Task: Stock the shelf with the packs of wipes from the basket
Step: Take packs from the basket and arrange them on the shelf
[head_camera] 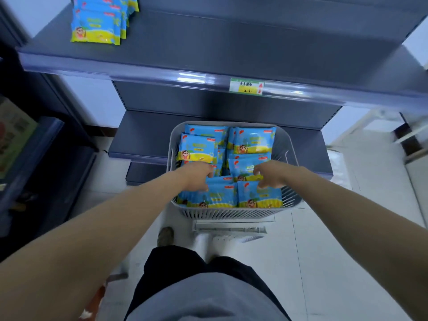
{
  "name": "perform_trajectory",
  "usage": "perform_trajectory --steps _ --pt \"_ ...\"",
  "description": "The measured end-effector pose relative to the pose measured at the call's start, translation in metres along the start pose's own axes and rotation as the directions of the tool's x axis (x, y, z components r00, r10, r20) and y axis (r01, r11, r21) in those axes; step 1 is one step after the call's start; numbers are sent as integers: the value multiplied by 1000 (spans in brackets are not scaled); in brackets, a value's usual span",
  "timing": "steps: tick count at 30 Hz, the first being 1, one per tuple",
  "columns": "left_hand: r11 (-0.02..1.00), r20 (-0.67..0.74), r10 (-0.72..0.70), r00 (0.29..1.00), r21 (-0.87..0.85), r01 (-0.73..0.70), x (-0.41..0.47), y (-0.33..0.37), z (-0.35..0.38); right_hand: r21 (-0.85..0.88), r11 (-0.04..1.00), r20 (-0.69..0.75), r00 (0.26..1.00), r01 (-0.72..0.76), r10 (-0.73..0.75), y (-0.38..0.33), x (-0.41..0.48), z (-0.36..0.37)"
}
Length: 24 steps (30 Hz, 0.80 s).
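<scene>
Left grip [196, 176] is curling round the left wipes pack [217, 195], right grip [271, 173] is pinching the right wipes pack [260, 198], in the basket [231, 213]; next both need lifting to the shelf [208, 42].

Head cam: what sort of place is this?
Probably a small shop: dark tiered shelving with a price label in its front rail, identical packs of wipes lined up on it, more in a basket.

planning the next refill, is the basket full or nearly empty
Mostly full: the basket holds many blue-and-yellow packs of wipes, overlapping and covering its floor, stacked close to the rim.
</scene>
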<state>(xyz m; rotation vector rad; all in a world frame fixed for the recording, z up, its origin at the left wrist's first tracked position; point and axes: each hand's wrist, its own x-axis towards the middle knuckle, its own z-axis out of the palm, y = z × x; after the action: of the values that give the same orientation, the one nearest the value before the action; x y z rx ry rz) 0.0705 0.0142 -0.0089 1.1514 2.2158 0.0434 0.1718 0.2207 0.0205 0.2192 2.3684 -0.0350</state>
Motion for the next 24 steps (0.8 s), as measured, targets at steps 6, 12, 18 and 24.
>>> perform_trajectory --steps 6,12,18,24 --pt "996 59 -61 996 71 57 2 3 15 -61 995 98 992 -76 82 9 -1 15" --pt "997 61 -82 995 20 80 6 11 17 -237 969 98 991 -65 90 9 4 23" --pt "994 -15 -44 999 -97 42 -4 8 -22 -81 996 53 998 -25 29 9 -15 -27" --pt "979 -305 -102 947 -201 40 -32 -19 -111 83 995 -368 929 60 -25 9 -27 -117"
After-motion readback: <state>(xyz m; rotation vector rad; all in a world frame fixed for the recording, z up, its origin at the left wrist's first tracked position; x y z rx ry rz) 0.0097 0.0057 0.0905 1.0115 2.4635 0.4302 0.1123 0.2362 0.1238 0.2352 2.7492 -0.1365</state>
